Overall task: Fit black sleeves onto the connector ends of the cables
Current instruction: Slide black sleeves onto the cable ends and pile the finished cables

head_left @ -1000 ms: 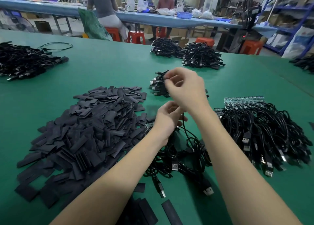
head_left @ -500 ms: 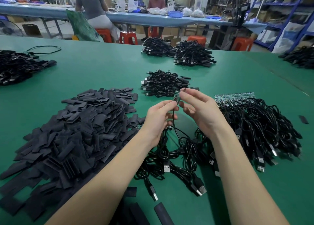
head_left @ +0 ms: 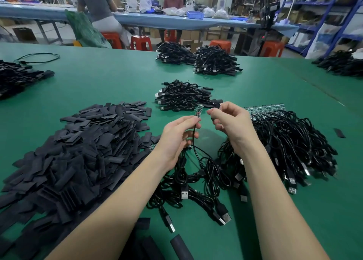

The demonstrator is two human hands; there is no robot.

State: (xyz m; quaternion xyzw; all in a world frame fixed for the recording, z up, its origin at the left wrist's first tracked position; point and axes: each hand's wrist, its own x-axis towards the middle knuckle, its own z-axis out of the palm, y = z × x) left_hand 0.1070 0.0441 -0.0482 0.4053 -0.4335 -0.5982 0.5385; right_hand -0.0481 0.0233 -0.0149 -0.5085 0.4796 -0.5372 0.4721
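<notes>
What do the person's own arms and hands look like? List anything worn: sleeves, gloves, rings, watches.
Both forearms are bare all the way to the bottom edge of the frame: no sleeves show. The left hand and right hand wear no gloves. No ring, watch, wristband or marking is visible on either.

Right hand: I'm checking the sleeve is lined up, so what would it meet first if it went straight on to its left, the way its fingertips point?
Most likely the small circuit board on the cable end pinched by the left hand. The right hand pinches a black sleeve just beside it, though depth is hard to judge.
</notes>
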